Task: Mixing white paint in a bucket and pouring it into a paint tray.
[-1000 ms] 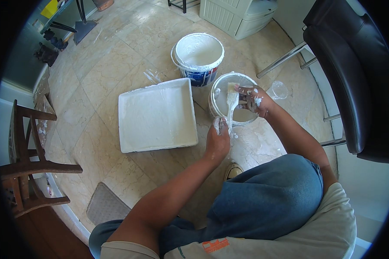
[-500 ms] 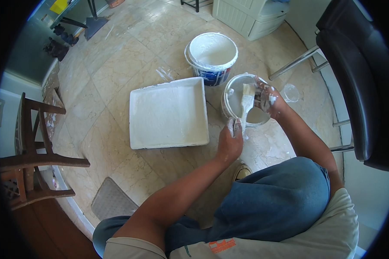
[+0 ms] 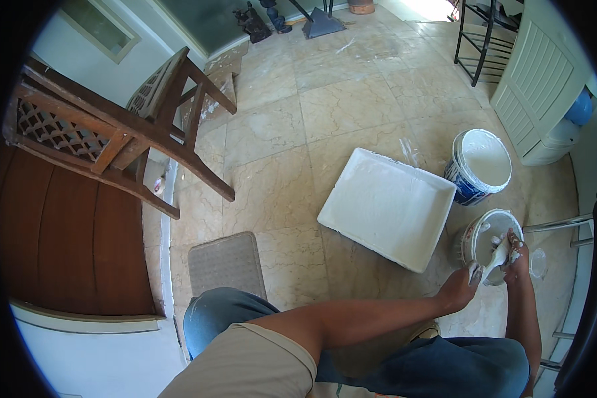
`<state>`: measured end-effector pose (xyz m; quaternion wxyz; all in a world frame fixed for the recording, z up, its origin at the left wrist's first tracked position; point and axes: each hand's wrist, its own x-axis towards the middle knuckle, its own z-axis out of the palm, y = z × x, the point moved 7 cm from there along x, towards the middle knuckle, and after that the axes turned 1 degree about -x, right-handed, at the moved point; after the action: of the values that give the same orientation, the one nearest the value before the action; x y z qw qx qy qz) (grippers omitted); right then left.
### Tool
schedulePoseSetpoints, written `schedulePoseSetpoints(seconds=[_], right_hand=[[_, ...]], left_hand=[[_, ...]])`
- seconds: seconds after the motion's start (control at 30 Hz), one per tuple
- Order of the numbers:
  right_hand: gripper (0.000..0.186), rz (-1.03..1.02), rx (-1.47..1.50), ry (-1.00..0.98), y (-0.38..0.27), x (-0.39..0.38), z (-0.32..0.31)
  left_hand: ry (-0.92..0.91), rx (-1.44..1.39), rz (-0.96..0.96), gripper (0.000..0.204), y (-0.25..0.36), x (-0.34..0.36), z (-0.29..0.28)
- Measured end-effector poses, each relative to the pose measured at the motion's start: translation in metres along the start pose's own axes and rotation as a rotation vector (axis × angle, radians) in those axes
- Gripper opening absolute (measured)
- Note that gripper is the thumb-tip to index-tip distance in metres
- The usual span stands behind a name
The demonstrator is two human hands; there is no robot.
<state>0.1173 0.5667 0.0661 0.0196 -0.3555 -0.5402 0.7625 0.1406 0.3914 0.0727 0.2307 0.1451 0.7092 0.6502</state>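
Note:
A paintbrush [image 3: 493, 263] coated in white paint is held over a paint-smeared bucket [image 3: 472, 247]. My left hand [image 3: 463, 290] is closed round its handle end, with white paint on the thumb and fingers. At the bristle end, my right hand [image 3: 516, 257] is pressed against the brush with its fingers closed on it; paint smears this hand too. White lumps show inside the bucket, whose near side is partly covered by my hands. A white paint tray [image 3: 386, 211] lies flat to the left, its inside coated white.
Behind the bucket stands a blue-labelled paint pail [image 3: 487, 159]. A clear round lid [image 3: 538, 263] lies on the tiles at right, near metal chair legs [image 3: 558, 223]. Wooden chair [image 3: 123, 132] and grey mat [image 3: 227, 265] are at left. A black rack [image 3: 487, 50] and pale cabinet [image 3: 537, 83] stand farther back.
My view has swung left, so bucket, tray and hands appear farther right. My right hand, beside the bristles with fingers apart before, is now closed on them; the left keeps the handle.

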Motion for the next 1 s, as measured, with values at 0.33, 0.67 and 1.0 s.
schedulePoseSetpoints(seconds=[0.33, 0.67, 1.0], right_hand=[[0.045, 0.04, 0.216, -0.372, 0.006, 0.001, -0.002], [0.035, -0.037, 0.109, -0.165, 0.019, 0.054, -0.065], [0.056, 0.132, 0.13, -0.5, 0.022, 0.016, -0.021]], left_hand=[[-0.083, -0.378, -0.397, 0.034, -0.025, 0.005, 0.003], [-0.167, -0.535, -0.45, 0.039, -0.039, -0.003, 0.027], [-0.116, -0.653, -0.5, 0.038, -0.042, 0.005, 0.025]])
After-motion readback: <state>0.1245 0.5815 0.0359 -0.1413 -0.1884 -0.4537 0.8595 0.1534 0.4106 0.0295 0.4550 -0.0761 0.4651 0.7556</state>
